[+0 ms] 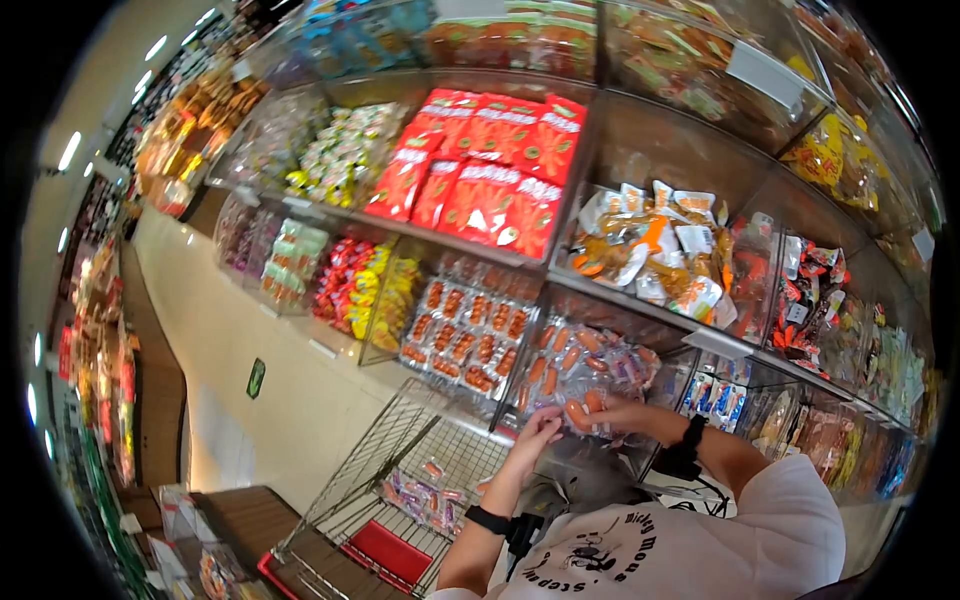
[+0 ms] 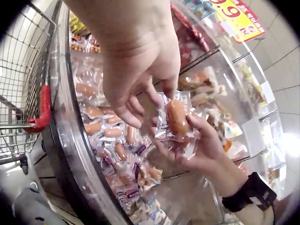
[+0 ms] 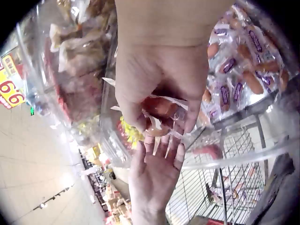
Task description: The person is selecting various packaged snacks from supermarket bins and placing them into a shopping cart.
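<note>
My right hand (image 1: 612, 414) grips clear-wrapped sausages (image 2: 177, 117), with the fingers and thumb curled round the plastic. In the right wrist view two reddish-brown sausages (image 3: 161, 107) show under that hand. My left hand (image 1: 538, 436) is just beside them, its palm turned up in the right wrist view and its fingertips right at the wrappers. Nothing is gripped in the left hand (image 2: 140, 70). Below both hands, a shelf bin (image 2: 79, 154) holds many more wrapped sausages (image 2: 112, 133), some with purple labels.
A wire shopping cart (image 1: 400, 440) with a red seat flap stands at the left, and several wrapped sausages (image 1: 425, 500) lie in it. Shelves hold packs of brown snacks (image 1: 465, 335), red packets (image 1: 505, 205) and white-orange packets (image 1: 655, 245). A yellow price sign (image 2: 239, 18) hangs above.
</note>
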The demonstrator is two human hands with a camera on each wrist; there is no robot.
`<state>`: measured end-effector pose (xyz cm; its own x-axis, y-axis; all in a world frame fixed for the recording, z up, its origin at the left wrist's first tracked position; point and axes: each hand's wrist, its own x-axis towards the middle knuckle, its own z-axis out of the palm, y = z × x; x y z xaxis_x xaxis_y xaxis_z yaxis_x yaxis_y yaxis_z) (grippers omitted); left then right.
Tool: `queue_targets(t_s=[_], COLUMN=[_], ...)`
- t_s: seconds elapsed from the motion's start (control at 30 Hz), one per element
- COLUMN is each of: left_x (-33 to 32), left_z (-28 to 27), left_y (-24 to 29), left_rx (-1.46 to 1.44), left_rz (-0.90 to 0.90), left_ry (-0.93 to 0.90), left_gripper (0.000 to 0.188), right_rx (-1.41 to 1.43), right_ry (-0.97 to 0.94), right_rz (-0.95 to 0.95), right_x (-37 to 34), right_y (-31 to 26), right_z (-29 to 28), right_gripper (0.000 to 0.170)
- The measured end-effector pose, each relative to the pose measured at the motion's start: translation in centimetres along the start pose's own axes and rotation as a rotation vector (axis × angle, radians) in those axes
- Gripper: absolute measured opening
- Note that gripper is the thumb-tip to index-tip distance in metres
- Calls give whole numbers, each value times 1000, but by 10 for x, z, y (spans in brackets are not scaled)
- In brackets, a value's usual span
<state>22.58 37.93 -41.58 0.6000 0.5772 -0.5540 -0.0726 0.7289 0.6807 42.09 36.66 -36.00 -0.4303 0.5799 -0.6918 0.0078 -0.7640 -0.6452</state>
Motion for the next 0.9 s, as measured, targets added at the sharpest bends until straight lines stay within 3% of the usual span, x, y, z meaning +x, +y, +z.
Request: queue_targets(t_s=[0.07, 0.1, 0.2, 0.23, 0.33, 0.37, 0.47, 0.5, 0.6, 0.63, 0.73, 0.77, 0.9], left_x=[-40, -59, -110, -126, -179, -194, -236, -250, -273, -273, -283, -286, -279], left_z=[0, -3, -33, -46, -87, -96, -114, -117, -143, -158, -174, -180, -180], left_y=[-2, -5, -30, -46, -88, -104, -125, -125, -150, -167, -177, -176, -173], left_rx=[-69, -107, -73, -132, -109, -175, -349, -377, -420, -402, -365, -383, -308], left_rz=[106, 88, 28, 55, 49, 96, 129, 83, 153, 182, -37, -59, -28], left_ry=[111, 118, 176, 214, 341, 373, 488, 560, 628, 659, 781, 688, 813], left_gripper=[43, 44, 41, 39, 36, 35, 35, 35, 36, 40, 45, 47, 47], right_rx=[-90, -2, -16, -76, -241, -336, -280, -411, -688, -748, -736, -1047, -933], right_ry=[-32, -251, -370, -402, -199, -208, -80, -7, -70, -118, -48, 41, -48], right_rz=[-42, -150, -122, -153, -105, -86, -120, -200, -397, -267, -42, 44, -237], right_x=[10, 18, 43, 54, 79, 77, 92, 103, 151, 153, 142, 159, 164], right_y=[19, 26, 55, 69, 120, 113, 143, 156, 195, 187, 157, 167, 187], right_z=[32, 52, 118, 137, 198, 219, 263, 273, 291, 300, 326, 321, 297], right_gripper=[30, 31, 27, 37, 50, 64, 62, 63, 60, 61, 60, 56, 47])
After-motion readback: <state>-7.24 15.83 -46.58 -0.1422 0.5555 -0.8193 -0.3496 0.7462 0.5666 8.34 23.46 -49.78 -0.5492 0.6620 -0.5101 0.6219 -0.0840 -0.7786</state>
